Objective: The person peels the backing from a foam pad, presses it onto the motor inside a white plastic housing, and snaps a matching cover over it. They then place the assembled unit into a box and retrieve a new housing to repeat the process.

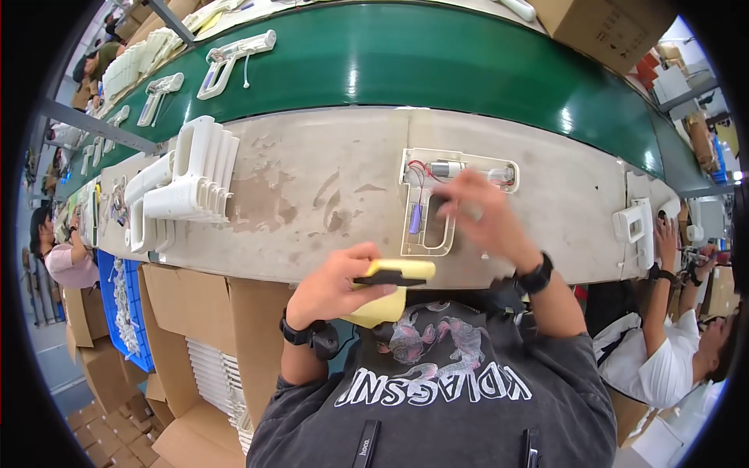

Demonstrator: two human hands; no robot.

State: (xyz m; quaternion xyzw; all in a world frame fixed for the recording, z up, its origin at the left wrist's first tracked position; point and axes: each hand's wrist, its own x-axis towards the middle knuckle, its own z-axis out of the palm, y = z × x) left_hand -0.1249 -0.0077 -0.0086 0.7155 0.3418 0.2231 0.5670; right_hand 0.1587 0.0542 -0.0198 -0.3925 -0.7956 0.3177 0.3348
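My left hand [334,282] is closed on a yellow sheet [380,310], which looks folded or stacked, with a black strip [388,278] along it. This is held just in front of the table's near edge. Beyond it lies a white gun-shaped half shell [427,251], open side up. Inside are a silver-and-black motor-like cylinder [446,168], red wires and a purple battery-like cell [416,218]. My right hand [485,217] hovers over the shell's inner corner, smeared by motion. Something dark shows by its fingertips, but whether they hold it is unclear.
Stacked white shells [191,175] stand on the table to the left. A green conveyor belt [460,58] runs behind, carrying wired gun-shaped units [226,66]. Cardboard boxes [187,300] and a blue crate [129,312] sit lower left. A co-worker [663,343] handles white parts at right.
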